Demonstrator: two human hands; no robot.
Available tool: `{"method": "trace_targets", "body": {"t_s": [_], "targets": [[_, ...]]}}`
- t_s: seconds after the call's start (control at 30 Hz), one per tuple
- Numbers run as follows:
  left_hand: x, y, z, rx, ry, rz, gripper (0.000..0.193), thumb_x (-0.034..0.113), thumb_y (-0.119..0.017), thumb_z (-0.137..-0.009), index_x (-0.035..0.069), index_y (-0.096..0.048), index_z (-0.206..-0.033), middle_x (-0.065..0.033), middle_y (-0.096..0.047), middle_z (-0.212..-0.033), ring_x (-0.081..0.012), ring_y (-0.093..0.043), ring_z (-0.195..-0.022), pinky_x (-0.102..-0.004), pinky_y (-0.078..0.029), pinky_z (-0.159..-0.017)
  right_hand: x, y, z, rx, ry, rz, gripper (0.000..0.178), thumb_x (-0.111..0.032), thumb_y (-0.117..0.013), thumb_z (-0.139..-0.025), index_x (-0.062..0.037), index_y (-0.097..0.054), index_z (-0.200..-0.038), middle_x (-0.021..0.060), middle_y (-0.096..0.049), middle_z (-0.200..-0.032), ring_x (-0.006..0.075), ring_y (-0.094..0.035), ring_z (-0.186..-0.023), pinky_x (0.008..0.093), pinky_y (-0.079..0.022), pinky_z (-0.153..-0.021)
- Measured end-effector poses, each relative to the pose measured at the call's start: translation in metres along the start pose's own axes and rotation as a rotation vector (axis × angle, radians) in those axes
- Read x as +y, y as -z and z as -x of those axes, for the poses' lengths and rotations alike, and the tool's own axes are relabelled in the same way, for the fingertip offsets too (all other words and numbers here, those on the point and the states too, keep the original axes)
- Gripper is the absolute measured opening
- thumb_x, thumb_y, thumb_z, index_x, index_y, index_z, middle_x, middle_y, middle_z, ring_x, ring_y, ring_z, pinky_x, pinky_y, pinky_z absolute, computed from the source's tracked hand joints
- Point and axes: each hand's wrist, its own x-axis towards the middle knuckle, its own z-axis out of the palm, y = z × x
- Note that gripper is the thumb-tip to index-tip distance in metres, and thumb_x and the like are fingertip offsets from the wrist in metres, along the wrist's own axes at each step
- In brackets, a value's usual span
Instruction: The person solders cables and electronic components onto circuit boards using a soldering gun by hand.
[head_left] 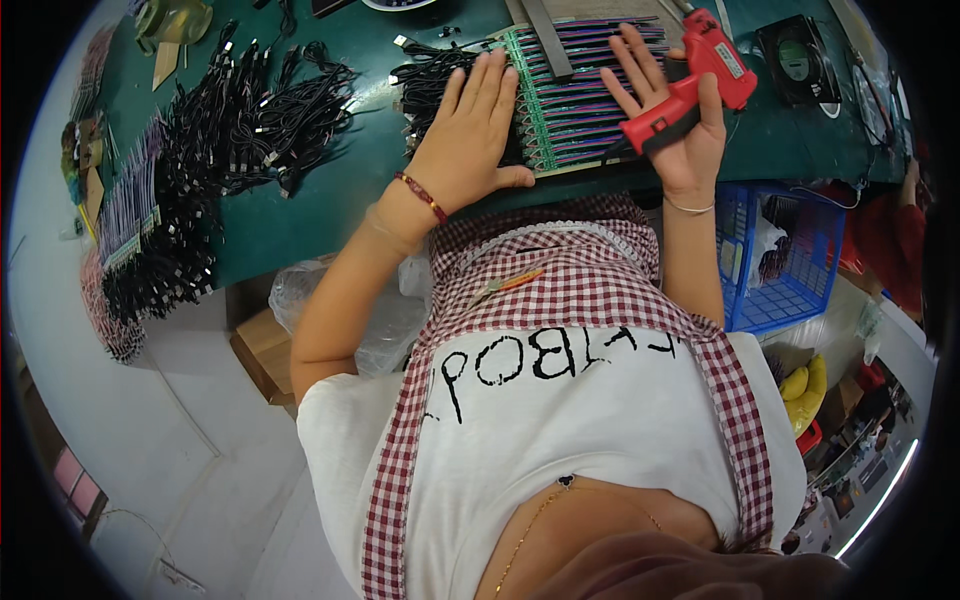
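My left hand [468,125] lies flat, fingers stretched out together, over a bundle of black cables [425,80] at the left edge of a row of green circuit boards [533,110]. Its thumb points right, toward the lower boards. Thin coloured wires [585,112] run rightward from the boards on a flat panel. A grey metal bar [548,38] lies across the wires. In my right hand [690,165] rests a red hot glue gun [715,70]. The thumb crosses over the gun, while the other fingers stretch out above the wires. The nozzle tip is hard to make out.
Piles of black cables [290,120] cover the left of the green table [260,225], with more wired boards [135,235] hanging over its left edge. A black square device [798,62] sits at the right. Below stands a blue plastic crate [785,300].
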Motion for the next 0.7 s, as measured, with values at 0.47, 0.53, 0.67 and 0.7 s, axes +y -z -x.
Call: {"method": "trace_targets", "body": {"t_s": [0.47,0.53,0.67,0.7], "targets": [[0.017,-0.005,-0.012,-0.116,0.101,-0.168,0.109,0.054,-0.068,-0.062,-0.018,-0.022,-0.129,-0.0346,-0.021,-0.138,-0.0431,-0.015,-0.133,-0.0522,-0.015,-0.106,0.002,0.005,-0.003,0.063,-0.011,0.055,0.029,-0.024,-0.052,-0.090,-0.0039,-0.045,-0.110,0.0265,-0.027,-0.139,0.0328,-0.022,-0.134,0.0509,-0.020,-0.108],[0.024,-0.002,-0.017,-0.208,0.154,-0.252,0.107,0.052,-0.070,-0.062,-0.019,-0.024,-0.128,-0.0351,-0.022,-0.136,-0.0437,-0.017,-0.132,-0.0528,-0.017,-0.106,0.002,0.004,-0.003,0.068,-0.017,0.055,0.028,-0.023,-0.052,-0.090,-0.0040,-0.046,-0.109,0.0266,-0.028,-0.139,0.0330,-0.022,-0.134,0.0505,-0.020,-0.108],[0.015,0.008,-0.011,-0.095,0.130,-0.189,0.095,0.048,-0.071,-0.063,-0.012,-0.034,-0.127,-0.0263,-0.031,-0.136,-0.0357,-0.025,-0.131,-0.0513,-0.023,-0.103,-0.002,0.005,-0.004,0.061,-0.035,0.107,0.026,-0.022,-0.052,-0.090,-0.0044,-0.046,-0.108,0.0263,-0.029,-0.138,0.0335,-0.022,-0.134,0.0518,-0.020,-0.108],[0.011,0.016,-0.010,-0.074,0.125,-0.180,0.088,0.046,-0.071,-0.064,-0.008,-0.038,-0.126,-0.0221,-0.035,-0.135,-0.0327,-0.029,-0.130,-0.0509,-0.025,-0.102,-0.003,0.003,-0.003,0.058,-0.027,0.113,0.026,-0.022,-0.052,-0.090,-0.0044,-0.046,-0.108,0.0263,-0.029,-0.138,0.0335,-0.022,-0.134,0.0518,-0.020,-0.108]]}}
